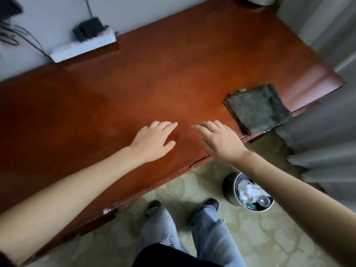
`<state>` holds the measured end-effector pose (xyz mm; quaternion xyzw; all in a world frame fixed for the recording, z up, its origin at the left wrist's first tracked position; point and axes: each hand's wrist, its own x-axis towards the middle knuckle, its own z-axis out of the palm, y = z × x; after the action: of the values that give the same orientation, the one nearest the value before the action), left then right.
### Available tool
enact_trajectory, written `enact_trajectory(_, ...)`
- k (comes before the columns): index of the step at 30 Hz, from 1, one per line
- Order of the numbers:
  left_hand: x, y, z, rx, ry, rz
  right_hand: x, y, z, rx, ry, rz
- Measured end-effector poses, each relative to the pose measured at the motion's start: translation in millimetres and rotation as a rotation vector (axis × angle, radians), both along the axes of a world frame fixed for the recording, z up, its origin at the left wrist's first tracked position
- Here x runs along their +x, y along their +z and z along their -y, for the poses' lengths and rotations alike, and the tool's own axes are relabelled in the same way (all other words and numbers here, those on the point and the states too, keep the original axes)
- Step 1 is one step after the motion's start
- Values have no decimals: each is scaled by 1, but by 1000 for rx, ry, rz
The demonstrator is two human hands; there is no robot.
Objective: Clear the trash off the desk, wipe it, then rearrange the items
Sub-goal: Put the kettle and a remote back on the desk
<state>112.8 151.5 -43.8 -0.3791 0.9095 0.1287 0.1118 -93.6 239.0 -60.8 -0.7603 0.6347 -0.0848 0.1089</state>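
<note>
Head view, hands: left hand and right hand apart, fingers straight, holding nothing, above counter.
Cloth: grey, folded, on counter near right edge.
Bin: on floor beside counter; crumpled white paper inside.

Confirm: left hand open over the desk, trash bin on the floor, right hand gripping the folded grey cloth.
One error: the head view shows the right hand open, holding nothing; the folded grey cloth lies on the desk beside it, untouched. The rest holds.
</note>
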Motion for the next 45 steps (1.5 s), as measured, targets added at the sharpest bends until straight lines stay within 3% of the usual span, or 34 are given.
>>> enact_trajectory(8,172,18,-42,34,210,5,164,16,-1,18,98,-23)
enact_trajectory(21,472,21,-91,20,315,2,482,14,-9,-62,250,-86)
enact_trajectory(32,617,-8,-147,87,585,65,617,-4,-36,82,373,-121)
enact_trajectory(38,685,-41,-152,143,562,48,669,-32,-53,129,325,-112)
enact_trajectory(45,776,-93,-136,171,334,43,751,-79,-67,196,122,-137)
